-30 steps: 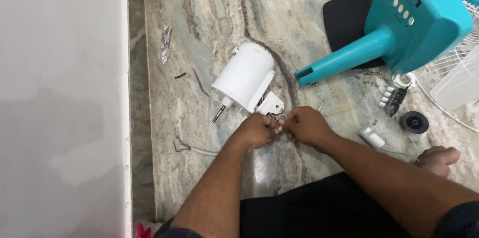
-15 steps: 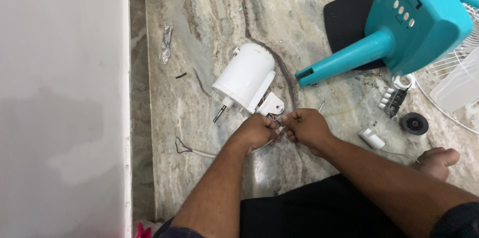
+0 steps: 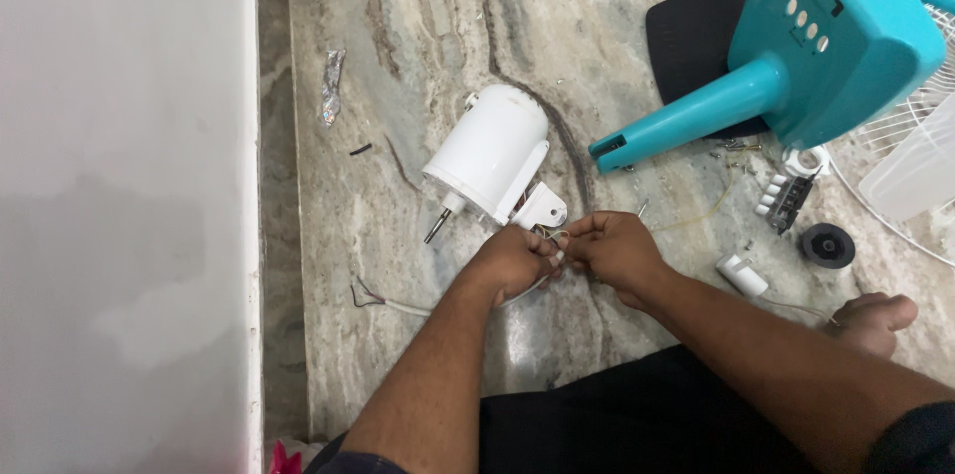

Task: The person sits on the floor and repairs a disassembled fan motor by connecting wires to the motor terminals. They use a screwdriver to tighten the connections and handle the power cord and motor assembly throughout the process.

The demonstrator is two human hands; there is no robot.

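From the head camera, looking straight down: both hands meet low in the middle of the marble floor. The left hand is curled, its fingertips pinched on a small bundle of thin wires. The right hand is closed too, thumb and fingers pressed on the same wires, so the two hands touch knuckle to knuckle. The wires run up to a white bracket on the white fan motor, which lies on its side just above the hands, its metal shaft poking down-left. A white cable trails off left from under the left wrist. Up right, the teal fan stand lies tipped over on a black base plate. Near it sit a switch block, a black knob and a small white capacitor. A bare foot rests at the right edge, a white wall on the left.
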